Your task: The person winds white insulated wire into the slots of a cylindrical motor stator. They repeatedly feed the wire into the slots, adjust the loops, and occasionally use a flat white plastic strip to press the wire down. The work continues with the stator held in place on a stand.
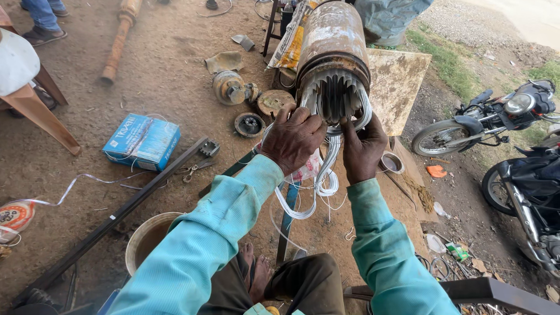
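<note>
- Rusty motor stator [332,41] is lying tilted on its stand, open end facing the person; that is putting the slots within reach of both hands.
- White winding wires [326,175] are spilling out of the slotted mouth and hanging down in loops between the forearms, well above the dirt floor [175,76].
- Left hand [293,139] is pressing over the lower left rim of the mouth, grip clenched on a bundle of the wires, seemingly to keep the bundle from slipping out of the slots.
- Right hand [363,149] is sitting just under the rim on the right, fingers curled up around wires there; grip is grasping them, though the fingertips are partly hidden.
- Both sleeves are teal; knees and bare feet are showing below.
- Count on the floor: one blue box [142,142] lying left, one pair of pliers [195,169] just beside a long dark steel bar [116,219], three round motor parts behind the hands.
- One bucket [149,239] is standing near the left elbow.
- Two motorcycles [496,116] are standing parked at right, well apart from the work.
</note>
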